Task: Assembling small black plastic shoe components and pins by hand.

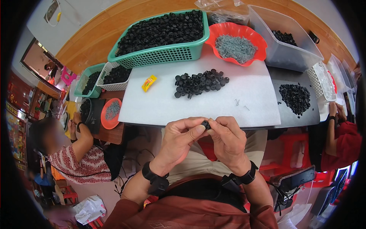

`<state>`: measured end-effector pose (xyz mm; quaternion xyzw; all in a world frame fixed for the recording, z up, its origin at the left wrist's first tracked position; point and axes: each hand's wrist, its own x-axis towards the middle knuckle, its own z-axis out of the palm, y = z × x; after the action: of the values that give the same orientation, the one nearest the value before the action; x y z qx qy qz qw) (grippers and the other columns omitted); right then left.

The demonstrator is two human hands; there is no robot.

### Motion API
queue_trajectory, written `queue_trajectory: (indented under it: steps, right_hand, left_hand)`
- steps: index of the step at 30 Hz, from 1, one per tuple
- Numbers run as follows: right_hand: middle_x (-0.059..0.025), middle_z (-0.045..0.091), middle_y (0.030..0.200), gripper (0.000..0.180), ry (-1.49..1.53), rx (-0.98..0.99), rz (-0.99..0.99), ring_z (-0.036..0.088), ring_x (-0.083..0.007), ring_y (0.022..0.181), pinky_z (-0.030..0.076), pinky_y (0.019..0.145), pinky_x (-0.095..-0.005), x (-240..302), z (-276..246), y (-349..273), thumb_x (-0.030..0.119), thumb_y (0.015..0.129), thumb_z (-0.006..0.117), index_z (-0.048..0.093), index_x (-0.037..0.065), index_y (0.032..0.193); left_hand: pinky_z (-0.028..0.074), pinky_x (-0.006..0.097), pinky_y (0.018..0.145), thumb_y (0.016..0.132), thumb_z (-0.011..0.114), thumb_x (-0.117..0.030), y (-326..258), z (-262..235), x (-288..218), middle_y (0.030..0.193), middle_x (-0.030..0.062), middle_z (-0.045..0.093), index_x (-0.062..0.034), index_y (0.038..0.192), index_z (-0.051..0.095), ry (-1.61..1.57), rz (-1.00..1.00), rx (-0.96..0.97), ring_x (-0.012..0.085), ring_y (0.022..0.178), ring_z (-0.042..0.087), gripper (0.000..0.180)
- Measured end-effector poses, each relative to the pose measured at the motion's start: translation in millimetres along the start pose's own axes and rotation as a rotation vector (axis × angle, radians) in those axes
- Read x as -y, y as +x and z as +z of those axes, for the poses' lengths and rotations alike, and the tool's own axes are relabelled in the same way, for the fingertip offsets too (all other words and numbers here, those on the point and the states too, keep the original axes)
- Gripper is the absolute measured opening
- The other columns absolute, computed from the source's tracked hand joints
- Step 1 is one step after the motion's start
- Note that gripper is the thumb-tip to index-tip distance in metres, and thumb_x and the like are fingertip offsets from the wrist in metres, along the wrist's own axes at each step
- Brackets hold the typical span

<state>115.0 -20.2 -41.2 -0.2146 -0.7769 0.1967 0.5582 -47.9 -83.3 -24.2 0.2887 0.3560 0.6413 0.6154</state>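
Just in front of the table's near edge, my left hand [178,138] and my right hand [228,142] meet with fingertips pinched around one small round black plastic part [206,124]. Fingers cover most of it, so its exact kind cannot be told. Beyond them, a loose pile of similar black plastic knob-like parts [200,83] lies on the white foam sheet [160,107]. A few loose screws [237,102] rest on the sheet to the right of that pile. Dark straps circle both my wrists.
At the back stand a green basket [160,57] heaped with black parts, a red bowl [259,49] of screws and a clear bin [291,57]. A yellow packet [149,83] lies left. More small black pieces [295,99] sit right. People work at both sides.
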Motion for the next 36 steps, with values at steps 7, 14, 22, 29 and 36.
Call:
queue_trajectory:
  steps: [7,14,22,29,36]
  right_hand:
    - [-0.0118,0.064,0.098,0.037,0.033,0.013,0.029,0.068,-0.0221,0.068,0.055,0.053,-0.0309,-0.2,-2.2,-4.0,-0.008,0.082,0.077,0.068,0.000,0.117]
    - [-0.0119,0.065,0.096,0.034,0.029,0.015,0.046,0.069,-0.0225,0.069,0.055,0.055,-0.0310,4.1,-9.0,0.4,-0.005,0.081,0.080,0.068,0.001,0.112]
    - [-0.0112,0.065,0.091,0.032,-0.002,0.038,0.007,0.067,-0.0236,0.066,0.054,0.053,-0.0325,4.7,-17.5,1.5,-0.004,0.077,0.082,0.067,0.002,0.105]
    - [-0.0108,0.064,0.091,0.031,-0.087,0.051,-0.089,0.066,-0.0235,0.062,0.054,0.053,-0.0330,3.8,-25.8,4.7,-0.003,0.076,0.082,0.066,0.003,0.101]
    - [-0.0074,0.061,0.098,0.041,-0.038,0.212,0.020,0.066,-0.0226,0.068,0.055,0.054,-0.0329,11.2,-31.9,6.5,0.005,0.079,0.081,0.068,0.005,0.119]
  left_hand:
    - [0.061,0.036,0.095,0.098,0.068,-0.001,-1.7,-2.0,2.1,0.124,0.0177,0.070,0.0023,0.120,0.072,0.082,0.051,0.054,0.0233,0.108,0.070,0.023]
    - [0.060,0.034,0.094,0.096,0.070,0.001,-3.7,2.4,2.1,0.122,0.0181,0.071,0.0021,0.118,0.072,0.070,0.034,0.046,0.0224,0.107,0.070,0.022]
    - [0.058,0.034,0.096,0.096,0.070,0.001,-7.2,7.4,3.8,0.121,0.0181,0.072,0.0010,0.116,0.073,0.055,0.029,0.059,0.0218,0.107,0.070,0.021]
    - [0.058,0.034,0.095,0.097,0.070,-0.001,-9.0,14.3,6.8,0.120,0.0161,0.073,-0.0005,0.117,0.073,0.014,-0.033,0.061,0.0201,0.105,0.071,0.021]
    - [0.057,0.028,0.090,0.096,0.071,-0.001,-16.9,6.9,7.4,0.114,0.0119,0.073,0.0022,0.116,0.071,-0.047,-0.044,0.067,0.0143,0.102,0.069,0.020]
